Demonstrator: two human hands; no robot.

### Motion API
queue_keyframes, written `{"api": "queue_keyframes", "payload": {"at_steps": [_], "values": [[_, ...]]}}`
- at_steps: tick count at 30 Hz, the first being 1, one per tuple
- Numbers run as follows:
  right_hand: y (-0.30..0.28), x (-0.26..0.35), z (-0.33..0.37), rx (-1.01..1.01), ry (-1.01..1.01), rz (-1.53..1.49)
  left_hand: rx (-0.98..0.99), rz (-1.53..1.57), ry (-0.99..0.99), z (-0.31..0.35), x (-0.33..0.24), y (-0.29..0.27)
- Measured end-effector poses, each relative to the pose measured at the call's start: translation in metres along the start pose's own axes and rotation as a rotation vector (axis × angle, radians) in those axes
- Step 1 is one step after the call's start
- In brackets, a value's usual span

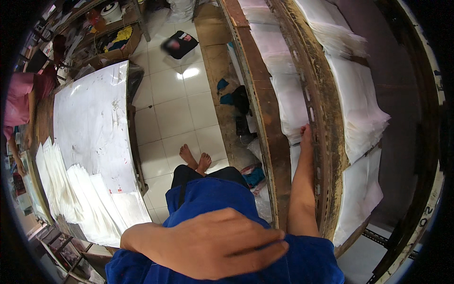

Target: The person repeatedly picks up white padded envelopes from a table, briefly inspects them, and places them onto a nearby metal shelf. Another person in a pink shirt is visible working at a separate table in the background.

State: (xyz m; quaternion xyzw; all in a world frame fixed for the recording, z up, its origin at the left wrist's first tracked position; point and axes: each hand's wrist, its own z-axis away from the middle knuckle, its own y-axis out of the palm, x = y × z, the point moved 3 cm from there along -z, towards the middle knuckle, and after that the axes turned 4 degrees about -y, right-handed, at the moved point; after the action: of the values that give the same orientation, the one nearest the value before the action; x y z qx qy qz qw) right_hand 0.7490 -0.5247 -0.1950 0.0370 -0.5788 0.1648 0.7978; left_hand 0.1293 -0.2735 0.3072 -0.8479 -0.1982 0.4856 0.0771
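My left hand [222, 246] is held across the front of my blue shirt, back of the hand upward. Its fingers are stretched out with a gap between them, and nothing shows in them. My right arm reaches forward over a brown wooden shelf on the right. At its end, my right hand [306, 134] touches the near edge of a stack of thin white sheets [289, 102]. How its fingers are bent is too small to make out. More of these stacks run along the same shelf, away from me.
Further right, a worn wooden rail [326, 94] separates this shelf from larger stacks of white sheets [354, 94]. To the left stands a white-topped table [94, 118] bearing fanned white papers [90, 199]. A person in pink [21, 104] is beyond it. A black printed cloth [182, 45] lies on the tiled floor.
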Motion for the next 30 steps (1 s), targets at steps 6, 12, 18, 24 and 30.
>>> {"api": "queue_keyframes", "payload": {"at_steps": [6, 12, 18, 24, 30], "values": [[0.025, 0.02, 0.063, -0.124, -0.12, 0.061, -0.014, -0.031, -0.354, 0.022, 0.027, 0.004], [0.098, 0.088, 0.197, -0.252, -0.409, 0.065, -0.25, -0.065, -0.783, 0.077, 0.04, 0.01], [0.196, 0.079, 0.33, 0.185, -0.421, 0.151, -0.474, -0.064, -0.961, 0.11, 0.046, 0.018], [0.274, 0.03, 0.437, 0.906, -0.283, 0.433, -0.553, -0.159, -0.978, 0.123, 0.031, 0.016], [0.265, -0.035, 0.459, 1.142, -0.225, 0.644, -0.46, -0.281, -0.989, 0.151, 0.014, 0.013]]}}
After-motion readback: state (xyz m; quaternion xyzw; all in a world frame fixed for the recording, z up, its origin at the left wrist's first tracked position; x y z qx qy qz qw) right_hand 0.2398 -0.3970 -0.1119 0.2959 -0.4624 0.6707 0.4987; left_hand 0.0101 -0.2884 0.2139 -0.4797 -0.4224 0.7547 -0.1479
